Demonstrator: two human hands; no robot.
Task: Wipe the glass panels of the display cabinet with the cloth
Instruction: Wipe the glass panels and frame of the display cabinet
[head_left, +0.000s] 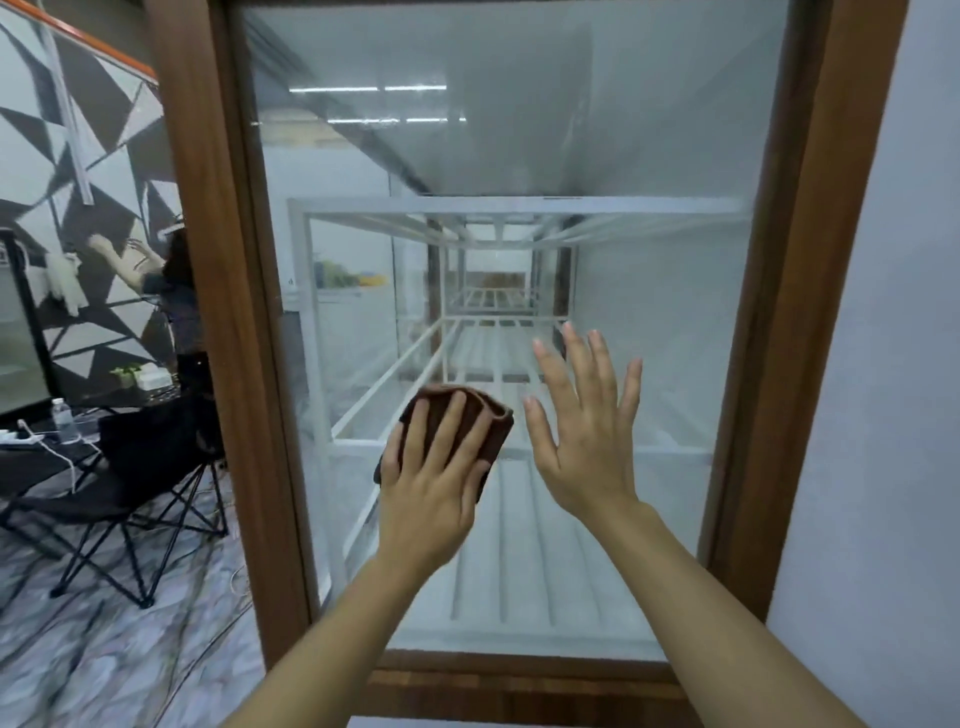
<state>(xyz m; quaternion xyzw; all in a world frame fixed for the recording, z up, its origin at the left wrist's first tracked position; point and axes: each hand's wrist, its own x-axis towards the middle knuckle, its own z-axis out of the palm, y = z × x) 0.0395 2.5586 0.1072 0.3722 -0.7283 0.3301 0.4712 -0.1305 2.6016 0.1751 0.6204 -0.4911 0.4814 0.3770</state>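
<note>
Glass panel (649, 312) — brown cloth (467, 421) under left hand (431, 483), flat fingers

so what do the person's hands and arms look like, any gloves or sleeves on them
The left hand and right hand are bare: no gloves, rings, watch or bracelets show. Both forearms are bare too, with no sleeve in view down to the frame's edge. The nails are short and look unpainted.

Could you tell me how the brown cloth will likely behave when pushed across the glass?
The brown cloth is probably soft and floppy: it lies in bunched folds under the left hand. It likely weighs little, since the flat hand alone pins it against the upright glass panel. It may slump or drop if that pressure eases.
</note>
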